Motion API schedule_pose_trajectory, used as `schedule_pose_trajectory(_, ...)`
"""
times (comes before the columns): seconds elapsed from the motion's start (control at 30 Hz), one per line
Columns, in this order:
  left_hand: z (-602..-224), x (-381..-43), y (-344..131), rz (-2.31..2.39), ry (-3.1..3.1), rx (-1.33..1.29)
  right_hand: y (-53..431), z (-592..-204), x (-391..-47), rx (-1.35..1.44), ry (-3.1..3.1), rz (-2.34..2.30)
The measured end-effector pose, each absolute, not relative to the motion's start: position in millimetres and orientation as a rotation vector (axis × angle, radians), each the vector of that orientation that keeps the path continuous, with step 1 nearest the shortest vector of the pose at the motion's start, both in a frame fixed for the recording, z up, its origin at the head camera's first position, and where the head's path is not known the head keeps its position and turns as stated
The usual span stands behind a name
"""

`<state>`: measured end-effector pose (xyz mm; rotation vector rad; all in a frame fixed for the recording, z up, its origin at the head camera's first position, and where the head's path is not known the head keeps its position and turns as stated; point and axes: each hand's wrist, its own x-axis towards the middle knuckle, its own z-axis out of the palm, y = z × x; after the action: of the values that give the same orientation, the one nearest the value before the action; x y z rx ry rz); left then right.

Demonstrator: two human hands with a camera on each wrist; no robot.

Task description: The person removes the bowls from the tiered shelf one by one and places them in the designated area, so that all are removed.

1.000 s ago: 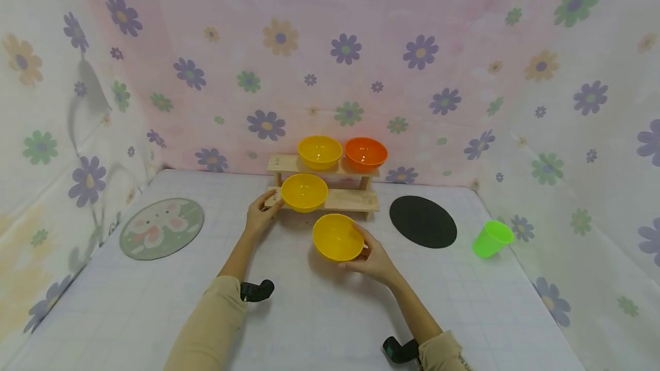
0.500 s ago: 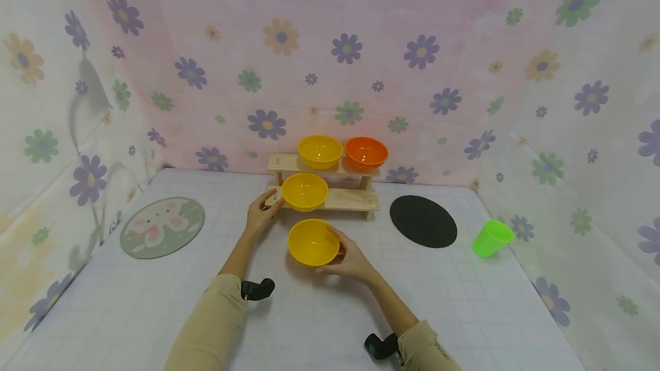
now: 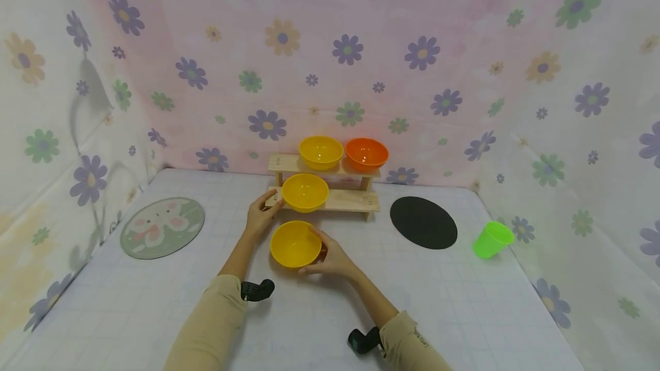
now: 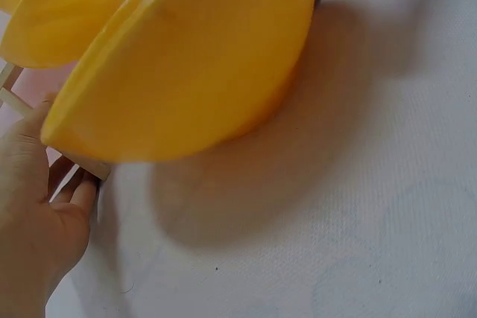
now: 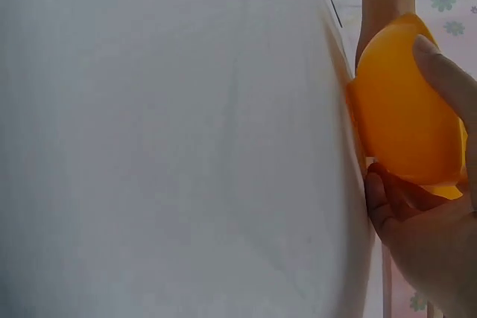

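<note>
In front of the rack (image 3: 352, 200), the right hand (image 3: 335, 257) gripped a bowl (image 3: 295, 244), likely light, stiff and slick, best held by its side, while the left hand (image 3: 260, 215) clasped the rack.

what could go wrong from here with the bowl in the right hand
The held bowl might knock the lower bowl just beyond it. The right hand grips it at one side only, so it could tip or slip. The left hand, close beside the lower bowl, might nudge that one.
</note>
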<state>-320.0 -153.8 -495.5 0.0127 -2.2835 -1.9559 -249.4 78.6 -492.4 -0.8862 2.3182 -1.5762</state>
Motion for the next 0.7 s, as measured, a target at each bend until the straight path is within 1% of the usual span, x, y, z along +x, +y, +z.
schedule_pose_trajectory(0.2,-496,-320,-154,-1.957,-2.28,0.029,78,-496,-252,-0.895,2.288,-1.572)
schedule_pose_trajectory(0.37,-496,-320,-154,-1.937,-2.285,0.021,88,-493,-255,-0.862,2.183,-1.706)
schedule_pose_trajectory(0.43,-495,-319,-154,-1.94,-2.288,0.015,94,-487,-256,-0.815,2.169,-1.794)
schedule_pose_trajectory(0.57,-494,-318,-154,-1.967,-2.28,0.02,101,-462,-256,-0.681,2.26,-1.926)
schedule_pose_trajectory(0.7,-494,-319,-154,-1.971,-2.281,0.03,102,-436,-263,-0.588,2.383,-1.944)
